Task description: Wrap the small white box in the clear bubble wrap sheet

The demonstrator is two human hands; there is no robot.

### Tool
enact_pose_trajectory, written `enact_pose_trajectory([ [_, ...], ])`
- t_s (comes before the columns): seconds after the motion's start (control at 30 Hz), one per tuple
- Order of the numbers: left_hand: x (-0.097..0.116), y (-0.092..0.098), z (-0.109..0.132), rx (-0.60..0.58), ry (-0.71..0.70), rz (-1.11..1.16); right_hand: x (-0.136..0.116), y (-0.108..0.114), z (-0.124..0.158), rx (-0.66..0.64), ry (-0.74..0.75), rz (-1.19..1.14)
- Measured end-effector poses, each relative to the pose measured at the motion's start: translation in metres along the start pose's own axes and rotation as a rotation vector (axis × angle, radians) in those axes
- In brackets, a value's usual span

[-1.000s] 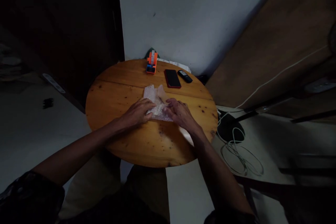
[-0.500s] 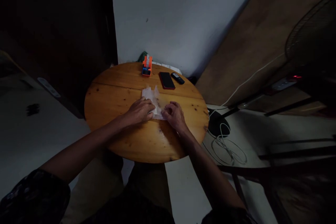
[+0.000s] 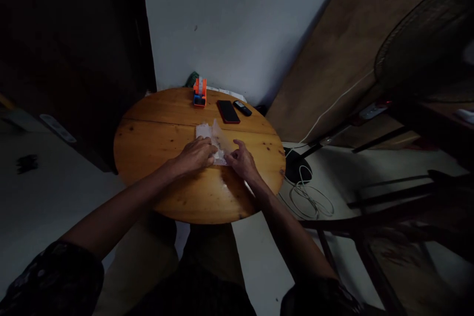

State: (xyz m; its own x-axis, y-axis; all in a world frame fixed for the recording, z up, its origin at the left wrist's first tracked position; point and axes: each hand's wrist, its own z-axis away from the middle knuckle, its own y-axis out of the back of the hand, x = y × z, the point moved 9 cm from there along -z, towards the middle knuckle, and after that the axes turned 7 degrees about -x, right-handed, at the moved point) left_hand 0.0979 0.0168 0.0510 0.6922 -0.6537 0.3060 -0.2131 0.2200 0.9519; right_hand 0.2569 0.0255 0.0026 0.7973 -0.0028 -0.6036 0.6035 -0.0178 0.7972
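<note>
A crumpled sheet of clear bubble wrap [image 3: 216,138] lies in the middle of a round wooden table [image 3: 155,133]. My left hand [image 3: 194,154] rests on its near left part with the fingers curled over it. My right hand [image 3: 241,159] pinches its near right edge, the index finger raised. The wrap's far side stands up in loose folds. What the wrap covers, if anything, is hidden.
At the table's far edge stand an orange and blue tape dispenser [image 3: 199,93], a black phone in a red case [image 3: 227,111] and a small dark remote [image 3: 242,107]. A fan [image 3: 425,44] stands at the right. White cables [image 3: 309,197] lie coiled on the floor.
The camera has swung to the right, bringing the fan into view. My two hands have drawn closer together on the bubble wrap, and its folds have bunched up between them.
</note>
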Motion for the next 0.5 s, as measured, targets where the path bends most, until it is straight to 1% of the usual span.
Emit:
enact_pose_trajectory([
  [0.07, 0.001, 0.0, -0.001, -0.008, -0.001, -0.014, -0.003, 0.0, 0.0, 0.021, 0.021, -0.092],
  [0.17, 0.003, 0.001, -0.001, -0.023, -0.01, -0.031, -0.013, 0.0, 0.001, 0.071, 0.097, -0.282],
  [0.3, 0.001, 0.002, -0.002, -0.031, -0.02, -0.003, -0.029, -0.005, 0.0, 0.071, 0.172, -0.465],
  [0.4, -0.006, -0.001, -0.005, -0.028, -0.028, 0.044, -0.034, -0.009, 0.0, 0.062, 0.17, -0.547],
  [0.5, -0.012, -0.005, -0.007, 0.02, -0.04, 0.132, -0.036, -0.015, 0.0, 0.028, 0.147, -0.628],
])
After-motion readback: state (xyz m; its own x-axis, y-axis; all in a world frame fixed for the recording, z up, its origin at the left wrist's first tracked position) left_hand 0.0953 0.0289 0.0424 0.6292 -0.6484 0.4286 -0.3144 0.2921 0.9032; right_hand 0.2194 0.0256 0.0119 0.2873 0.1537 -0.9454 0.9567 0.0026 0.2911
